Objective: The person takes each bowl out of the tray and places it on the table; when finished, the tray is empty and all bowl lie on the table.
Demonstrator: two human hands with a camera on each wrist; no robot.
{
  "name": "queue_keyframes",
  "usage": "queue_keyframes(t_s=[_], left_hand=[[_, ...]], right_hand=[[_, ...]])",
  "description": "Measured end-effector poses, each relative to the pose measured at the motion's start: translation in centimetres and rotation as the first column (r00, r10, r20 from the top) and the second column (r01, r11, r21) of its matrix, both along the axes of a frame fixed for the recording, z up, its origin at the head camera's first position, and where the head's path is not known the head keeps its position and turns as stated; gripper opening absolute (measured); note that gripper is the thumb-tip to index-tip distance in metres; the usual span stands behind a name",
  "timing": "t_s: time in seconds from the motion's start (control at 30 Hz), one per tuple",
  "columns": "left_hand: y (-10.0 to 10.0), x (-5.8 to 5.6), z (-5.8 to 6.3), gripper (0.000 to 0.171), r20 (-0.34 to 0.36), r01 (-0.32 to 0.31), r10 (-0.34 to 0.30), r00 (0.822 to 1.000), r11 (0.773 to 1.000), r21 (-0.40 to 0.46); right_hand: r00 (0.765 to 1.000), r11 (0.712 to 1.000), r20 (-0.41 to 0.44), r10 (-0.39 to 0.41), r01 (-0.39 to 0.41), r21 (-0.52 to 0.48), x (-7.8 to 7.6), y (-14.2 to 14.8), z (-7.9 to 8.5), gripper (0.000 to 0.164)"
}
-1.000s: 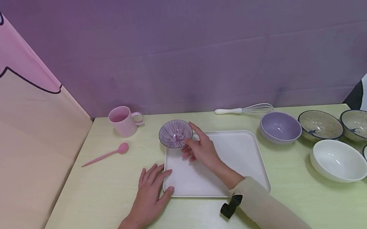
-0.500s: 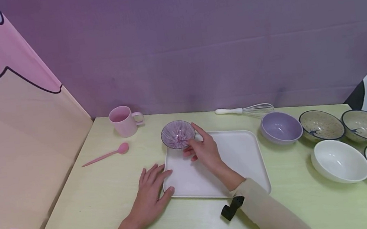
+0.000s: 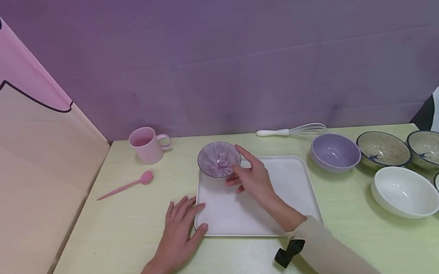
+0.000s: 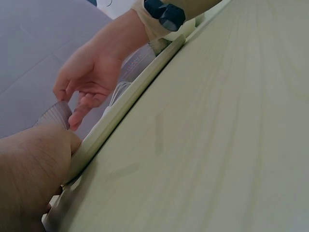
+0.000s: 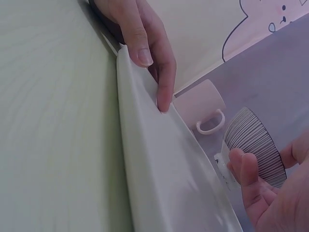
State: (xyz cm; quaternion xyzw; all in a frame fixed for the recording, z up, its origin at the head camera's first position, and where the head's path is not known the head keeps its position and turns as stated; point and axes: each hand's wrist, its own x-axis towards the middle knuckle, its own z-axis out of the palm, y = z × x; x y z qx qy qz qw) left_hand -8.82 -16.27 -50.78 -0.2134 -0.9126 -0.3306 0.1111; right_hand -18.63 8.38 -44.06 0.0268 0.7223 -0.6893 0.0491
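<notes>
A small bowl (image 3: pixel 215 160) with fine purple stripes hangs over the back left edge of a white rectangular tray (image 3: pixel 289 192). My right hand (image 3: pixel 253 182) grips it by its right side, with the thumb at the near rim and the index finger along the far side. In the right wrist view the striped outside of the bowl (image 5: pixel 256 145) is tilted, and its foot is raised off the tray. My left hand (image 3: pixel 181 230) lies at the tray's left edge, its fingers spread and fairly straight, thumb and fingertips on the rim.
Left of the tray are a pink mug (image 3: pixel 148 146) and a pink spoon (image 3: pixel 128 186). Behind it lies a white-handled whisk (image 3: pixel 291 131). On the right stand a purple bowl (image 3: pixel 335 154), a white bowl (image 3: pixel 405 193) and several dark-rimmed bowls (image 3: pixel 438 149). A purple backdrop (image 3: pixel 212 66) closes the rear.
My right hand has carried the striped bowl a little to the right, further over the tray. The left hand has stayed at the tray's left edge.
</notes>
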Motion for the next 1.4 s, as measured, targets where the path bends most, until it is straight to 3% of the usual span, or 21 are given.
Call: queue_keyframes(t_s=[0.63, 1.1, 1.4], left_hand=[[-0.1, -0.2, 0.1, 0.049, -0.001, 0.001, -0.001, 1.000, 1.000, -0.008], [-0.1, -0.2, 0.2, 0.054, 0.006, 0.002, -0.002, 1.000, 1.000, -0.009], [0.0, 0.0, 0.3, 0.085, 0.056, -0.016, 0.020, 0.998, 0.997, -0.076]], right_hand=[[0.999, 0.994, -0.042, 0.024, -0.019, 0.104, 3.6, 5.5, 0.7, 0.070], [0.998, 0.997, -0.055, 0.013, -0.009, 0.083, 6.4, 8.6, 1.0, 0.071], [0.998, 0.997, -0.059, -0.001, 0.005, 0.081, 8.1, 10.7, 0.9, 0.070]])
